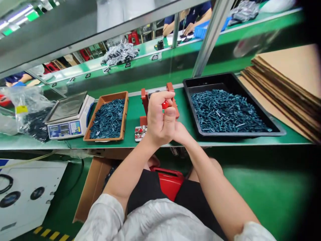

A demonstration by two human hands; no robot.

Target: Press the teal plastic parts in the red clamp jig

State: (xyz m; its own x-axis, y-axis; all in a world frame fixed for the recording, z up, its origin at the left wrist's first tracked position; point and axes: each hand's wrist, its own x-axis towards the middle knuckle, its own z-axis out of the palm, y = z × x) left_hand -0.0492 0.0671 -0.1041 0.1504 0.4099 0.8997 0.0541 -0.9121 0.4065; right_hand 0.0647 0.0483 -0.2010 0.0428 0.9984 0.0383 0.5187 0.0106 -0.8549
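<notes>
Along the bench, left to right: scale, wooden tray, jig, plastic tray, stacked cardboard.

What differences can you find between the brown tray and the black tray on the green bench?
The black tray is clearly larger than the brown tray. The black tray has black walls, the brown tray warm brown ones. The black tray holds rod-like teal parts, the brown tray flatter teal pieces. Both are shallow, open trays on the green bench, either side of the red fixture.
</notes>
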